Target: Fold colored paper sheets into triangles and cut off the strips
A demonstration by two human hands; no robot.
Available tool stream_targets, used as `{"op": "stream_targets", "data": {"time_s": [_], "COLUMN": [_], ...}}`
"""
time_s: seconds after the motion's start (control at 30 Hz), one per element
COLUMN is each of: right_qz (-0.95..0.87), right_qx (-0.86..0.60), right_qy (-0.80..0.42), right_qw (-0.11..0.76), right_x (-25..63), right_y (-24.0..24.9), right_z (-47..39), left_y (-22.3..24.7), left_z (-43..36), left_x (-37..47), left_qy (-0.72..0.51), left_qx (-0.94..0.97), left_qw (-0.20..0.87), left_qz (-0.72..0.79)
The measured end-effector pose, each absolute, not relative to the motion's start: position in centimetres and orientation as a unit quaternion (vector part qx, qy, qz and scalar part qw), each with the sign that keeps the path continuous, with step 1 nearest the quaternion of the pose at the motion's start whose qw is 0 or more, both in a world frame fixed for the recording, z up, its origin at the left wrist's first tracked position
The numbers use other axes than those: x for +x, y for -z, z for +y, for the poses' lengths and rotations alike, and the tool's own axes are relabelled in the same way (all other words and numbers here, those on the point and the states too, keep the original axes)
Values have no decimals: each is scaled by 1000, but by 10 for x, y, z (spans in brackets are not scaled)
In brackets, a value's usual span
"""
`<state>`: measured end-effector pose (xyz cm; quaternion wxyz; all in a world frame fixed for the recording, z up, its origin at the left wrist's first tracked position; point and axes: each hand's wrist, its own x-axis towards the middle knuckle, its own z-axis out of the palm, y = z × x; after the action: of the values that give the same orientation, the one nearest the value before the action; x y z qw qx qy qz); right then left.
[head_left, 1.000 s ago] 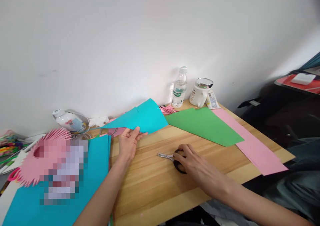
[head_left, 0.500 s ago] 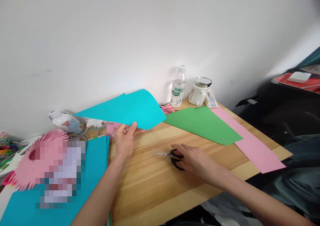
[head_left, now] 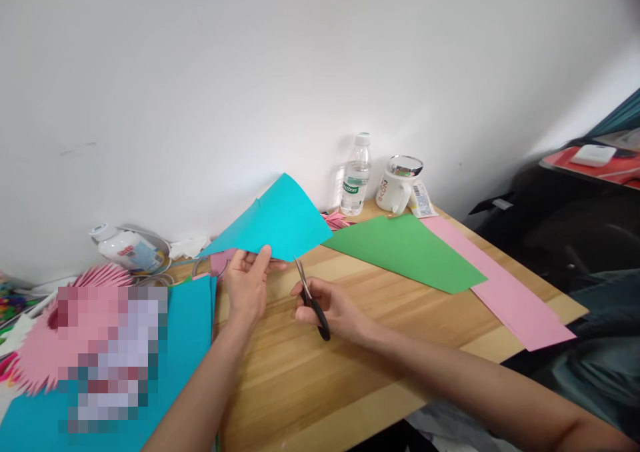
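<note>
My left hand [head_left: 249, 282] pinches the lower edge of a folded blue paper [head_left: 280, 219], thumb on top, holding it raised near the wall. Black-handled scissors [head_left: 314, 305] are in my right hand [head_left: 330, 309], their blades pointing up toward the paper's lower edge near its right corner. Whether the blades touch the paper I cannot tell. To the right, a green folded paper [head_left: 410, 255] lies on the wooden table [head_left: 310, 385], partly over pink paper strips [head_left: 525, 312].
A water bottle [head_left: 356, 175] and a white mug [head_left: 395, 189] stand by the wall. At the left are a tipped white bottle [head_left: 127, 249], a pink fringed paper [head_left: 45, 345] and blue sheets [head_left: 185, 345]. A small packet [head_left: 423, 200] sits beside the mug.
My right hand has moved left and turned the scissors upward, close to the blue paper. The paper's left end has shifted right and down; my left hand still grips it.
</note>
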<state>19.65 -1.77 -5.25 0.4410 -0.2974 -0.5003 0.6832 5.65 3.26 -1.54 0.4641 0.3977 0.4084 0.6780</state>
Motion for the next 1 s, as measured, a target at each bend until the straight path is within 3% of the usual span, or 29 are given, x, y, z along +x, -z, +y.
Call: {"op": "stream_targets", "data": {"time_s": [0.3, 0.63, 1.0], "right_qz": [-493, -494, -498], "right_qx": [-316, -311, -336], "right_qy": [-675, -692, -688], "right_qw": [449, 425, 406], "right_x": [191, 204, 210], "right_y": [57, 48, 40], "right_z": [-12, -11, -12], "left_y": [19, 23, 8], "left_z": [34, 18, 19], "left_x": [61, 68, 63], "left_qy": [-684, -547, -489], "left_qx": [408, 519, 544], "left_qw": [435, 445, 464], "left_qz": [419, 483, 499]}}
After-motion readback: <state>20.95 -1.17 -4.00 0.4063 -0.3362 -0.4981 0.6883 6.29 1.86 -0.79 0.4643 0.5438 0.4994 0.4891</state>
